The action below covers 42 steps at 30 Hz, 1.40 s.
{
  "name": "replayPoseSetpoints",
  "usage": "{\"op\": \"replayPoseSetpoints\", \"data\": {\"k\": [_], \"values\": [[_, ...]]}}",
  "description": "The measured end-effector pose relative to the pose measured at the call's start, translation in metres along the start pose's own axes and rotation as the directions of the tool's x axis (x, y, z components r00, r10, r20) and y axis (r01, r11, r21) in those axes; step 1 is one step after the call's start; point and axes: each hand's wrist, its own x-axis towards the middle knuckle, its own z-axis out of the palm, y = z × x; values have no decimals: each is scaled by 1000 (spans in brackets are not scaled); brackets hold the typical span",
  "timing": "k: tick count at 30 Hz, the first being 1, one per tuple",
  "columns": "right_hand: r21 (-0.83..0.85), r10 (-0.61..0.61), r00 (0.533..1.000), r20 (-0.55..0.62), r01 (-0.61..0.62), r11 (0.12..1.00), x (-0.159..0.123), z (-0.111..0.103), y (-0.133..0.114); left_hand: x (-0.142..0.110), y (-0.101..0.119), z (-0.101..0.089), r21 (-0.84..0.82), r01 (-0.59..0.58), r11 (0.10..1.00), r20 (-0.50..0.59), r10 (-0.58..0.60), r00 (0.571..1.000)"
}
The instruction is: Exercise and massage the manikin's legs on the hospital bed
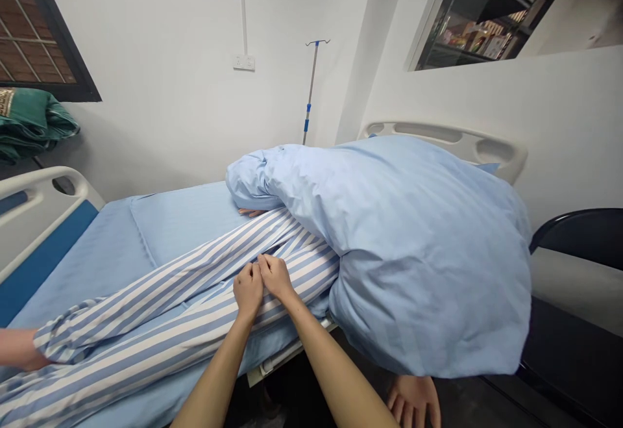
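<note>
A figure in blue-and-white striped trousers [180, 278] lies along the bed, its upper body hidden under a light blue quilt [403, 239]. My left hand [248, 288] and my right hand [275, 276] are side by side over the near thigh, touching or nearly so. Both are closed, with curled fingers down at the striped cloth, which they appear to grip. The fingertips themselves are hidden. One hand of the lying figure [252, 212] shows under the quilt's far edge. Its other hand [416, 399] hangs below the near edge. A bare ankle [22, 349] sticks out at the left.
Bed boards stand at the left [73, 184] and the right [511, 149]. Behind the bed are an IV pole [311, 84] and a wall socket [244, 62]. A dark chair [579, 239] stands at the right. Folded green cloth [36, 123] lies at the far left.
</note>
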Motion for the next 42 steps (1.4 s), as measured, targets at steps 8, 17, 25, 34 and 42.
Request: {"op": "replayPoseSetpoints", "data": {"k": [8, 17, 25, 34, 42], "values": [[241, 56, 992, -115, -27, 970, -2, 3, 9, 9, 15, 9, -225, 25, 974, 36, -17, 999], [468, 160, 976, -151, -72, 881, 0, -2, 12, 5, 29, 31, -425, 72, 902, -49, -102, 994], [312, 148, 985, -93, -112, 943, 9, -10, 11, 1, 27, 27, -245, 2, 969, -29, -10, 1000], [38, 5, 999, -52, -3, 999, 15, -29, 20, -2, 27, 31, -175, -43, 984, -11, 42, 999], [158, 97, 981, -166, -71, 985, 9, -22, 31, 3, 36, 34, -184, -50, 982, 56, 61, 997]]}}
